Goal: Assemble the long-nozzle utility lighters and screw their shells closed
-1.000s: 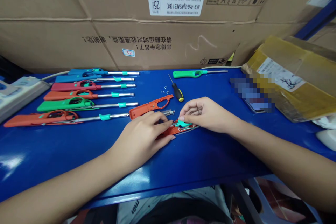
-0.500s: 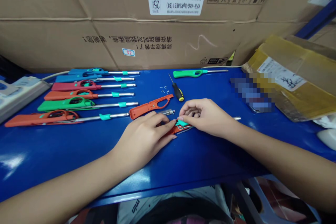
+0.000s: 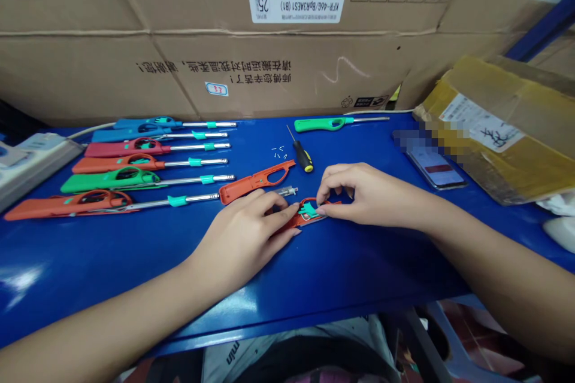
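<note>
fingers of my left hand (image 3: 242,233) lie close together, forefinger above and thumb below, clamped on the near end of the open orange shell (image 3: 291,221). the shell lies flat on the blue table (image 3: 314,275), near the middle, between my two hands. my right hand (image 3: 366,194) has lifted since half a second ago. then it lay over the shell with a metal tube poking out to its right. now that tube is out of sight, and only thumb and forefinger tips pinch the teal trigger (image 3: 309,210) seated in the shell, so the grip has narrowed to that one small piece.

just beyond my left fingertips are a clear insert (image 3: 287,191) and the loose orange cover (image 3: 256,180), unmoved. farther off are the screwdriver (image 3: 302,153) and a few tiny pins (image 3: 279,152). a row of lighters (image 3: 135,163) lies to the left, a green lighter (image 3: 327,124) far, and a phone (image 3: 433,166) to the right.

the taped parcel (image 3: 498,131) at far right and the big carton (image 3: 224,42) along the far edge are both shut, so i cannot tell what they hold.
</note>
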The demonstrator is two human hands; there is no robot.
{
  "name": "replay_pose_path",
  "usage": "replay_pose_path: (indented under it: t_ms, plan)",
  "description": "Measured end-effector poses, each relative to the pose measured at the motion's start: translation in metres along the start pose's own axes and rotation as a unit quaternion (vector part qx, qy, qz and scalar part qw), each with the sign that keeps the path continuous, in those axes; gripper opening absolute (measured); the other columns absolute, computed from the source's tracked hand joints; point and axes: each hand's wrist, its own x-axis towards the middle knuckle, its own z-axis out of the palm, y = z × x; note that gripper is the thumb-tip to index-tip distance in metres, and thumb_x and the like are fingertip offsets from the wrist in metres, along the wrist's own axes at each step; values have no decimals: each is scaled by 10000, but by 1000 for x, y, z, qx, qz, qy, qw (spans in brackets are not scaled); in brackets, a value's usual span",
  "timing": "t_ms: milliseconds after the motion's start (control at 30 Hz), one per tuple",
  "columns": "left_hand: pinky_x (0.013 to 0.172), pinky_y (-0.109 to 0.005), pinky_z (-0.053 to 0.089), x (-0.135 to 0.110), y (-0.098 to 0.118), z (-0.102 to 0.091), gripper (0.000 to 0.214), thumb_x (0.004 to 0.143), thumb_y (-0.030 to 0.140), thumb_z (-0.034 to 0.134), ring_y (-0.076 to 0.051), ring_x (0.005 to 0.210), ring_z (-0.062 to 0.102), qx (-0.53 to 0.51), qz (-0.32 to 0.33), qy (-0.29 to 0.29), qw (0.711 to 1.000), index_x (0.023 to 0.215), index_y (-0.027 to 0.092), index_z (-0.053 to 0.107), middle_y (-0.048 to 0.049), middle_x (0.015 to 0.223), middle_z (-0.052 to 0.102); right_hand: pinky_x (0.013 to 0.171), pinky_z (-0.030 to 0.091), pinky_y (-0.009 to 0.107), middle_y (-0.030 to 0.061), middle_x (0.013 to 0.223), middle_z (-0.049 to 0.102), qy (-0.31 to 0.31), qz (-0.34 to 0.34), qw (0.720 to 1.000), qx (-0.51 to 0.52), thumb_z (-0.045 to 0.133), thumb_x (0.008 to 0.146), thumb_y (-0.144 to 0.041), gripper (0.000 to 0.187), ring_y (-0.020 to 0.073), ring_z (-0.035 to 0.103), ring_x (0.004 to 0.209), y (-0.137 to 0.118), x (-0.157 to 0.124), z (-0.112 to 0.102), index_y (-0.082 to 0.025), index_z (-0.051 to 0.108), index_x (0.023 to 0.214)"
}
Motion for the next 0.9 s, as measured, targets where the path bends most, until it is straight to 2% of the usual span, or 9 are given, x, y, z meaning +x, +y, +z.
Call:
replay_pose_path:
  t_ms: [200, 633, 900]
  plan:
    - [811, -392, 577, 0, 4, -3, 276, 991, 278, 555, -224, 929, 653, -2, 1, -9, 1000, 1207, 210, 714, -70, 1055, 670, 833, 458, 321, 43, 906, 697, -60, -93, 991, -79, 628, 928, -181, 134, 190, 603, 939, -2, -4, -1, -180, 762, 928]
    - [859, -428, 568, 2, 9, -7, 324, 1004, 226, 492, -247, 975, 621, -24, -5, -46, 999, 1246, 166, 698, -108, 1085, 643, 807, 453, 335, 63, 885, 677, -56, -139, 975, -166, 600, 939, -178, 163, 208, 591, 905, -6, -8, -4, -170, 760, 909]
    - [869, -423, 569, 2, 6, -5, 317, 1004, 213, 493, -245, 980, 618, -29, 6, -41, 999, 1247, 169, 692, -109, 1086, 645, 771, 424, 324, 72, 850, 650, -41, -209, 950, -226, 564, 962, -172, 209, 195, 552, 844, -6, -8, -3, -149, 718, 823]
